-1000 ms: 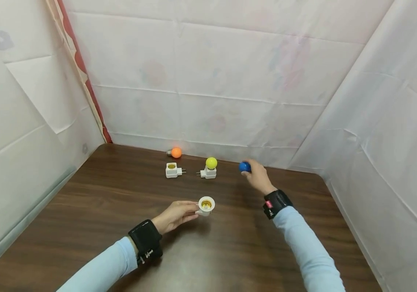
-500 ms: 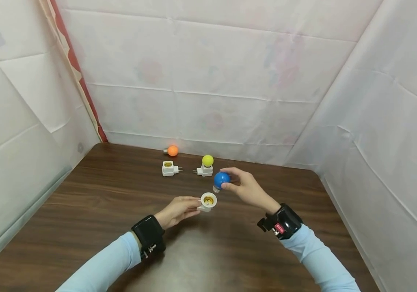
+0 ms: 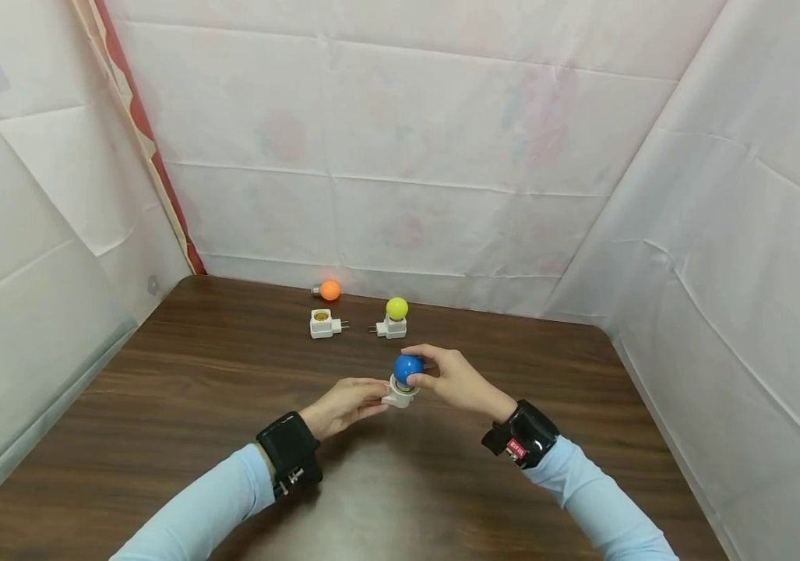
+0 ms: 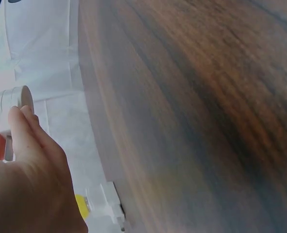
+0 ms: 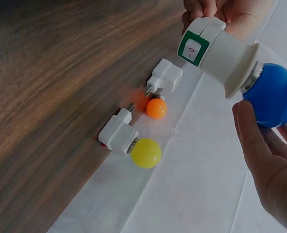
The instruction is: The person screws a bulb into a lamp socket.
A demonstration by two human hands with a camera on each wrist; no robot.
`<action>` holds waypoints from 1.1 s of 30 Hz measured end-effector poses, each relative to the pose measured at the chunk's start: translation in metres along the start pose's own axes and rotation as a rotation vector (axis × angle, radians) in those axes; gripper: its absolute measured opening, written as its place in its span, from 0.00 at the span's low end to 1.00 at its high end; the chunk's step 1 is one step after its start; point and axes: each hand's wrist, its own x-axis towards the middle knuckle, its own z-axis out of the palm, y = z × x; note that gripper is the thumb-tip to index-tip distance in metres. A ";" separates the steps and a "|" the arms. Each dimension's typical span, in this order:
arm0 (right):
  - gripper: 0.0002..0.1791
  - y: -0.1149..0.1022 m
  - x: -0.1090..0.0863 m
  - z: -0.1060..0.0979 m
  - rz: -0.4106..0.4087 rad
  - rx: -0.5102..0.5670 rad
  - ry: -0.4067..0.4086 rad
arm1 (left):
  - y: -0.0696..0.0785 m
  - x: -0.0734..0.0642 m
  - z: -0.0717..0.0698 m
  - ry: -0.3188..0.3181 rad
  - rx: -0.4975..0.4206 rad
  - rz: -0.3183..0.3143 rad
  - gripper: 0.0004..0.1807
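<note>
White in the head view's lower centre, the socket (image 3: 400, 400) gripped by the left hand (image 3: 345, 403) partly hides the metal base (image 5: 253, 76) of the blue bulb (image 3: 408, 368) pinched by fingers of the right hand (image 3: 457, 380). In the left wrist view, the left hand partly covers a yellow bulb (image 4: 81, 206). Earlier, socket and blue bulb were apart.

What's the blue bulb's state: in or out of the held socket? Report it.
Partly in: the right wrist view shows the blue bulb set into the white socket, some metal base bare outside.
</note>
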 end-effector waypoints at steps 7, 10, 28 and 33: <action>0.25 0.001 0.002 0.000 0.003 0.036 0.028 | 0.005 -0.001 -0.002 -0.018 -0.028 -0.010 0.22; 0.25 0.001 0.002 0.000 0.007 0.051 0.041 | 0.008 0.000 -0.003 -0.031 -0.035 -0.015 0.22; 0.25 -0.003 0.008 -0.007 0.011 0.193 -0.054 | 0.009 -0.002 -0.009 -0.047 -0.035 -0.017 0.22; 0.23 -0.021 0.005 -0.014 -0.007 0.244 -0.081 | 0.011 -0.001 -0.008 -0.059 -0.029 -0.032 0.22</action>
